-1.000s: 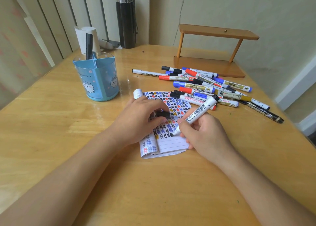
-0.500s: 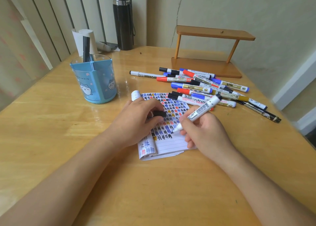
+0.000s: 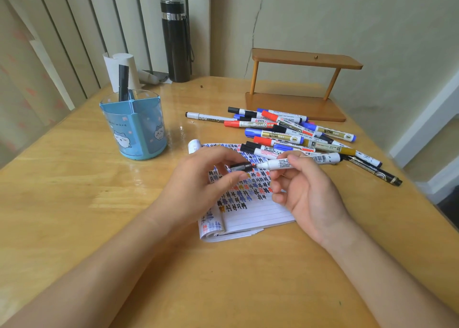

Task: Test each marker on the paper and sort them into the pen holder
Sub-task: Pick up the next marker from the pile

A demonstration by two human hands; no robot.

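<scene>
Both hands raised just above the paper, forearms coming in from the bottom corners. Left hand (image 3: 198,186) pinches a black cap (image 3: 240,166) between thumb and fingers, open end facing right. Right hand (image 3: 306,191) is closed around a white marker (image 3: 301,161), held near horizontal, tip pointing left at the cap mouth; tip is at or just inside the cap, can't tell which. Right palm turned up and inward.

Readable text: barcode on the held marker's barrel, small print beside it too fine to read. A red-capped marker (image 3: 250,124) in the pile reads "WHITEBOARD"; the white one left of it shows the same word in part. Pen holder (image 3: 134,129) has "ware" lettering and cartoon faces.

Paper (image 3: 248,203) is a lined pad on the bench (image 3: 74,203), covered in rows of black, blue, red and yellow test marks. Marker pile (image 3: 298,136) lies just behind it. The blue translucent, divided holder stands to the left with one black marker (image 3: 123,83) upright in a rear compartment.
</scene>
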